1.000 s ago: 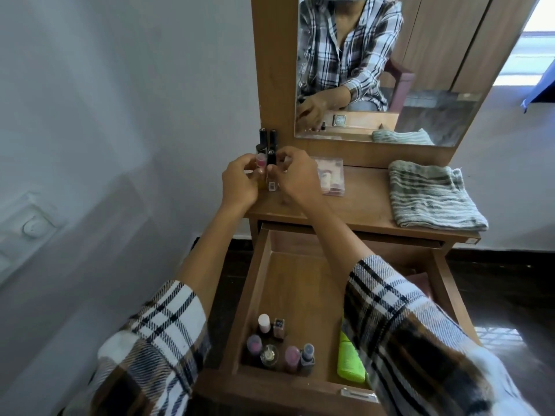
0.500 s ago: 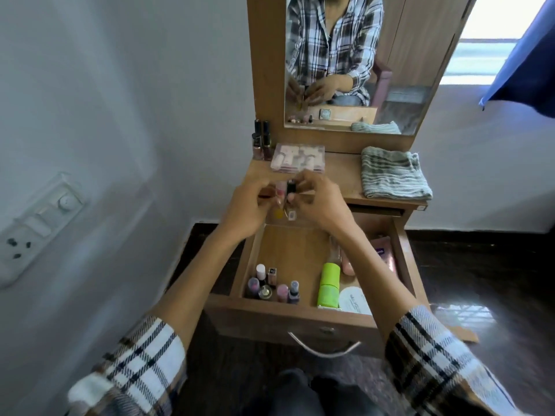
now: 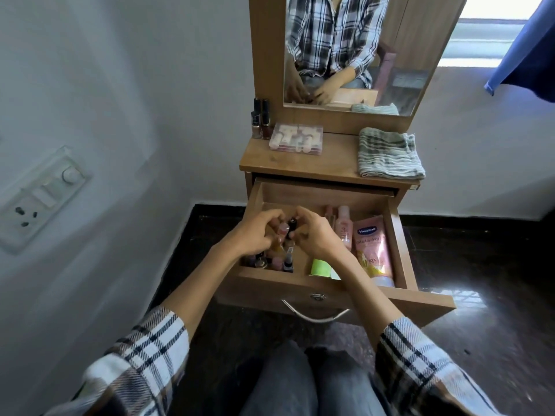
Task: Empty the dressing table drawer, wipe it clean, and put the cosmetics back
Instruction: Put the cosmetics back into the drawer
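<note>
The wooden drawer (image 3: 402,244) stands pulled out below the dressing table top (image 3: 330,160). Both hands are together over its left half, holding a cluster of small nail polish bottles (image 3: 78,231). My left hand (image 3: 255,232) curls round them from the left and my right hand (image 3: 315,235) from the right. More small bottles (image 3: 270,261) stand in the drawer's front left corner. A green tube (image 3: 320,267), a pink bottle (image 3: 344,228) and a pink Vaseline tube (image 3: 372,250) lie in the right half.
On the table top sit two dark nail polish bottles (image 3: 260,121), a clear cosmetics box (image 3: 296,138) and a folded striped cloth (image 3: 390,153). A mirror (image 3: 360,49) rises behind. A white wall with a socket plate (image 3: 39,196) is left. My knees are below the drawer handle (image 3: 315,315).
Both hands carried the small bottles from the table top's left side down and toward me, into the open drawer. The camera tilted down with them.
</note>
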Tool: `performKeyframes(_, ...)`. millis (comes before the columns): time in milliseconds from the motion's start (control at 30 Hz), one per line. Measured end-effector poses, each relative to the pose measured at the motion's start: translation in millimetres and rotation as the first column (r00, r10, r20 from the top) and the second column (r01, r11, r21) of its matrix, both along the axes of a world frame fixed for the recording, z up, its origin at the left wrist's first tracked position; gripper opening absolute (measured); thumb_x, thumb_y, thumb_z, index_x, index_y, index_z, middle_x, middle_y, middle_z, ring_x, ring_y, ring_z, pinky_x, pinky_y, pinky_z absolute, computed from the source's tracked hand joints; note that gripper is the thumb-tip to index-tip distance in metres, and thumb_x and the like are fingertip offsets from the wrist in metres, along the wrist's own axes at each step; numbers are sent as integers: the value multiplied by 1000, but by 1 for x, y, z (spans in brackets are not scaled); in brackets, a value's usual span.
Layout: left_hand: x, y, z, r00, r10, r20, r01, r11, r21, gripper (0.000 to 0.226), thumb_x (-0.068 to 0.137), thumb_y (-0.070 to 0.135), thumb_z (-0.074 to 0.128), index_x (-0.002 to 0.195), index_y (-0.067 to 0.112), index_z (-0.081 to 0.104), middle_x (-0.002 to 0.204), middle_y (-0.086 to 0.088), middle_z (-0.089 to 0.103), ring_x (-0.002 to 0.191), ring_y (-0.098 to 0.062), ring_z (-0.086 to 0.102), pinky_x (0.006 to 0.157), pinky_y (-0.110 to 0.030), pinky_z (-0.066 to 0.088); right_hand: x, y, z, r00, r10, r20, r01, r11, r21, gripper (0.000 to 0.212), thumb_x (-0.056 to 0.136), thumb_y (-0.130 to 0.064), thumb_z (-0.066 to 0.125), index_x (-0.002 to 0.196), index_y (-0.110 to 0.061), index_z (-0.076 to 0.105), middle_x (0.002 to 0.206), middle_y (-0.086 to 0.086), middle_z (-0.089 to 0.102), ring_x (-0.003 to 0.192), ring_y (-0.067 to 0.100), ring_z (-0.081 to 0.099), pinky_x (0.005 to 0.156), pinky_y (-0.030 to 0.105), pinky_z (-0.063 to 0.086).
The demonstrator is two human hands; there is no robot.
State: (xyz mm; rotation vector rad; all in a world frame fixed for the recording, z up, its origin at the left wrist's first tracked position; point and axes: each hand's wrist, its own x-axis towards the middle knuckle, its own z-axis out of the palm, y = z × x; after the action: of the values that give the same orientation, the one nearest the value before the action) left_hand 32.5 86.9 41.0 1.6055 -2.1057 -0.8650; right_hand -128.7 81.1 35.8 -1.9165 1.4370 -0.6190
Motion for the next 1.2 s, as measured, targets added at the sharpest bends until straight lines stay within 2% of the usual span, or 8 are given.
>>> performKeyframes(100,0,-1,-8,1000,-18,14,17,1000,22,36,80,3,58,100,31,49,103,3,60,97,-14,60,85,-35,53,-3,-1,-8,999,20,-41,-20,1000,14,41,82,7,56,121,-3,52,112,15,64,102,27,62,85,32,48)
performKeyframes(233,-2,-3,-12,998,-33,52,32,999,19,34,81,7,62,97,34,47,103,2,63,98,-15,61,87,-39,52,-6,-1,-15,996,37,-81,-39,999,-14,28,80,9,56,102,-9,56,97,11,68,86,24,63,75,33,50)
performKeyframes(300,-2,-3,-13,995,-40,93,39,999,9,32,82,10,62,96,34,48,105,3,63,99,-15,60,87,-39,52,-5,-2,-17,994,40,-102,-41,999,-5,26,80,7,58,98,-12,57,96,10,68,84,23,63,76,36,53)
performKeyframes(433,-3,-2,-15,987,-36,155,41,999,-26,30,82,11,60,106,27,52,107,2,64,97,-16,60,84,-37,52,-3,-2,-19,993,56,-101,-57,998,-5,24,79,4,61,97,-11,56,99,11,66,90,29,62,78,40,53)
performKeyframes(733,-2,-4,-18,976,-40,215,42,999,-6,26,80,16,61,102,27,52,103,3,62,91,-14,59,73,-30,51,-1,-2,-22,991,73,-111,-73,997,7,25,81,1,62,103,-8,55,104,12,66,89,31,63,79,41,53)
performKeyframes(900,-3,-7,-20,975,-24,222,18,999,29,47,78,13,64,121,23,48,115,1,59,102,-18,57,80,-31,50,-2,-1,-24,991,83,-102,-82,997,13,28,81,6,60,105,-7,54,103,14,65,85,30,64,78,43,53)
performKeyframes(1100,-4,-10,-25,971,-2,239,-13,998,63,41,76,12,66,112,22,49,111,0,57,100,-18,56,83,-34,51,-5,1,-22,995,79,-61,-77,996,37,34,79,13,58,106,-7,53,106,13,63,86,27,65,77,41,56)
performKeyframes(1200,-5,-11,-25,961,-2,278,-24,996,89,33,75,14,67,101,24,49,102,1,59,94,-18,58,82,-37,53,-7,2,-22,995,74,-61,-70,995,64,39,79,16,54,108,-10,51,107,10,62,81,22,62,70,31,56)
